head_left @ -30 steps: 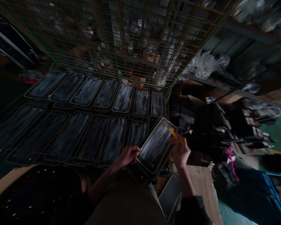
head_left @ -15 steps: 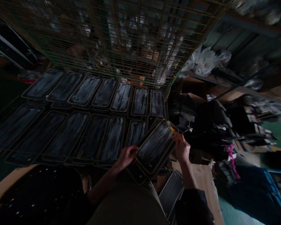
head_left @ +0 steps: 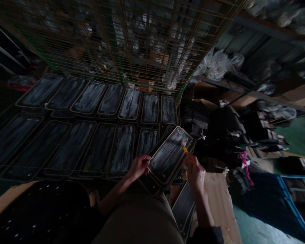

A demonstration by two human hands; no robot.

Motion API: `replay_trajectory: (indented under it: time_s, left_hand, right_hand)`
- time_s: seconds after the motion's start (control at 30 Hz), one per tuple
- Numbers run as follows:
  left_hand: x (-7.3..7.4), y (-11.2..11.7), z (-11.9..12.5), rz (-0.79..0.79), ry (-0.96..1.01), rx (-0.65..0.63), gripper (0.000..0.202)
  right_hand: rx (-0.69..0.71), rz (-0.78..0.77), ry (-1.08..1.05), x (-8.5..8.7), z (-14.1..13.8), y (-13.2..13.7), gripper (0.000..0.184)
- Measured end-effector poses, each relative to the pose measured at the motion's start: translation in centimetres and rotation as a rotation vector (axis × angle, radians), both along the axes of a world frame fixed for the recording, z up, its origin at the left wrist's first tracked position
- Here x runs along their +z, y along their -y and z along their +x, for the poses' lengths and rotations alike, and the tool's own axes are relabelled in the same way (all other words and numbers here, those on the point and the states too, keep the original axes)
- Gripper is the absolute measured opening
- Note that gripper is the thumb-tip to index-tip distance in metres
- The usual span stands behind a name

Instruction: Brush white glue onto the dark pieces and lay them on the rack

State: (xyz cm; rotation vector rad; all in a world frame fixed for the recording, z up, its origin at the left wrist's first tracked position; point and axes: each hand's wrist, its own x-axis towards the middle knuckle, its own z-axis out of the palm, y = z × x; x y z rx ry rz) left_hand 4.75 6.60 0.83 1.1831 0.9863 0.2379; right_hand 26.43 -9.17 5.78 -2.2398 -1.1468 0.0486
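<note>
My left hand (head_left: 139, 166) grips the near left edge of a dark rectangular panel (head_left: 169, 154) streaked with white, held tilted above my lap. My right hand (head_left: 195, 173) is closed round a thin yellow-handled brush (head_left: 187, 152), whose tip rests on the panel's far right corner. More dark panels lie stacked under the held one.
Two rows of several similar white-streaked panels (head_left: 98, 125) lie flat ahead. A wire-mesh rack (head_left: 132, 44) stands behind them. Cluttered shelves with plastic bags (head_left: 215, 64) and boxes are at the right. A wooden board (head_left: 218, 203) lies by my right knee.
The brush has moved down along the panel's far right edge. The panel has shifted slightly, and my view has drifted a little to the right.
</note>
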Motion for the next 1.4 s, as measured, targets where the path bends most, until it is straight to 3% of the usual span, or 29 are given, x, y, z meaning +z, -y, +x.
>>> replay_trajectory:
  time_s: [0.2, 0.53, 0.67, 0.8, 0.97, 1.17, 1.3, 1.4]
  left_hand:
    - [0.2, -0.3, 0.1, 0.024, -0.091, -0.014, 0.022]
    - [0.0, -0.3, -0.7, -0.016, 0.065, 0.001, 0.022]
    - [-0.3, -0.5, -0.9, -0.032, 0.101, -0.001, 0.026]
    - [-0.6, -0.5, -0.9, -0.013, 0.124, -0.049, 0.026]
    - [-0.4, -0.6, -0.8, 0.079, 0.072, -0.076, 0.022]
    - [0.4, -0.9, -0.8, 0.072, 0.027, -0.129, 0.021]
    - [0.4, -1.2, -0.7, 0.040, 0.022, -0.144, 0.022]
    - [0.3, -1.3, -0.7, -0.004, 0.034, -0.159, 0.023]
  right_hand:
    - [0.082, -0.073, -0.091, 1.6, -5.3, 3.0, 0.032]
    - [0.117, -0.067, -0.406, 4.3, -12.0, 5.6, 0.025]
    - [0.048, 0.002, -0.448, 4.8, -13.9, 6.0, 0.023]
    - [-0.139, 0.132, -0.418, 4.7, -14.8, 4.4, 0.023]
    - [-0.212, 0.154, -0.538, 3.3, -14.9, 2.9, 0.031]
    - [-0.378, 0.162, -0.286, 2.6, -11.1, 4.4, 0.037]
    - [-0.440, 0.261, -0.185, 2.4, -7.5, 1.6, 0.039]
    - [-0.428, 0.208, -0.195, 2.2, -6.6, -0.1, 0.043]
